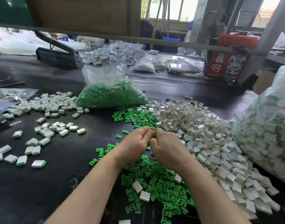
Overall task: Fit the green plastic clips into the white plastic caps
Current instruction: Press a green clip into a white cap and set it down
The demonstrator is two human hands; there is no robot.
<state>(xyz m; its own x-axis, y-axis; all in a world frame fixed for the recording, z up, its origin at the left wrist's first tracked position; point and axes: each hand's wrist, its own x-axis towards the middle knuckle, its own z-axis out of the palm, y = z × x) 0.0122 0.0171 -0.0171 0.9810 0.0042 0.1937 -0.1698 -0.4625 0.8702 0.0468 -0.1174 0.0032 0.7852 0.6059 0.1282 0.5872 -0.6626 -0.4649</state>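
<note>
Nearest me I see loose green clips heaped on the black table, white caps piled to their right. Above them my left hand and right hand meet, fingers curled together; I cannot tell what they pinch. Farther off, a clear bag of clips

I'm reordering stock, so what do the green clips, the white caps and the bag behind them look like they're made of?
Green clips: likely moulded plastic, matte; uniform colour, identical shapes.
White caps: likely hard plastic, slightly glossy; crisp edges, soft highlights.
Bag: thin clear plastic film; crinkled, shiny, clips visible through it.
</note>
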